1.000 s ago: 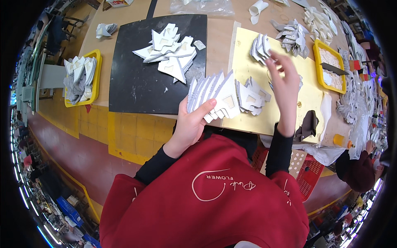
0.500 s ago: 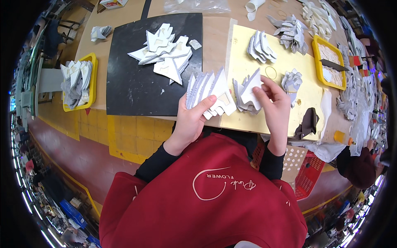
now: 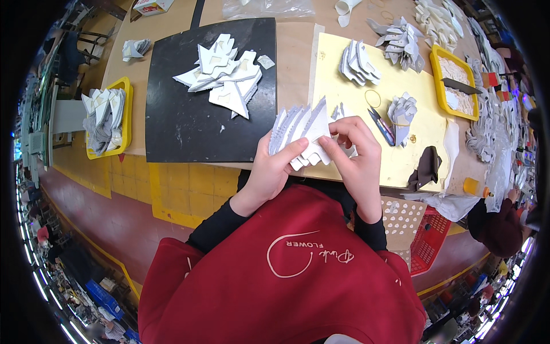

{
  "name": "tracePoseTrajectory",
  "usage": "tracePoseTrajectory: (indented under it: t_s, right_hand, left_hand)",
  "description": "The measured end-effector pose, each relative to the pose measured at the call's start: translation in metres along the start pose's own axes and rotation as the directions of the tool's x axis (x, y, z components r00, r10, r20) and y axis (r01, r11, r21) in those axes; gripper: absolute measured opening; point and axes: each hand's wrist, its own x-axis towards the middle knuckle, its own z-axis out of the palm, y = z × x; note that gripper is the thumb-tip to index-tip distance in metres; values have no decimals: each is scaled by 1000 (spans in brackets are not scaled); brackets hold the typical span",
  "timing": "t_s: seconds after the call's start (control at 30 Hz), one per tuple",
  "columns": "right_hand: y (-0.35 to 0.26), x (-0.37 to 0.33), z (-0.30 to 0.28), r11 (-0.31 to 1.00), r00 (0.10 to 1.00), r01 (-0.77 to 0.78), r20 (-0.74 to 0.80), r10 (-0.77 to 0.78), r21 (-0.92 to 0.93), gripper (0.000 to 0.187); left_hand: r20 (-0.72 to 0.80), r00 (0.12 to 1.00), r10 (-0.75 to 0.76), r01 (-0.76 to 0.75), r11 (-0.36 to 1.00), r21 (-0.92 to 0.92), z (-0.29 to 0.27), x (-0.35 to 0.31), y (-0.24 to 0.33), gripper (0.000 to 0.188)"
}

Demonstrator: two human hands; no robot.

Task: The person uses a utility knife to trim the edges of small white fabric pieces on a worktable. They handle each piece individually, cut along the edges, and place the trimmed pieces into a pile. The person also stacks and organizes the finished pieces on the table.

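Note:
My left hand (image 3: 269, 175) is closed round a fanned stack of white and grey cut pieces (image 3: 299, 129), which look like shoe-upper parts with notched edges. Its thumb presses on the front face. My right hand (image 3: 358, 157) has its thumb against the right edge of the front piece, with the fingers curled behind; it pinches that edge. Small grey bits of pieces (image 3: 338, 111) show just behind the right hand, mostly hidden. More such pieces lie in a loose pile (image 3: 229, 102) on the black mat (image 3: 189, 135) to the left.
Right of my hands, a yellow sheet (image 3: 401, 163) bears snips (image 3: 381, 126), a banded grey bundle (image 3: 402, 109), another stack (image 3: 359, 63) and a dark scrap (image 3: 427, 168). Yellow trays stand at far left (image 3: 128, 109) and right (image 3: 437, 74). A red basket (image 3: 429, 241) sits below the table's edge.
My right hand has moved left and brought its piece to the fan in my left hand. The fan has shifted slightly right. The snips on the yellow sheet are now uncovered.

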Motion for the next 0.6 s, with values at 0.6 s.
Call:
tracePoseTrajectory:
  t_s: [0.6]
  right_hand:
    - [86, 103, -50, 932, 938, -126, -348, 1, -339, 29]
  left_hand:
    - [-18, 999, 34, -34, 999, -11, -6, -6, 6, 37]
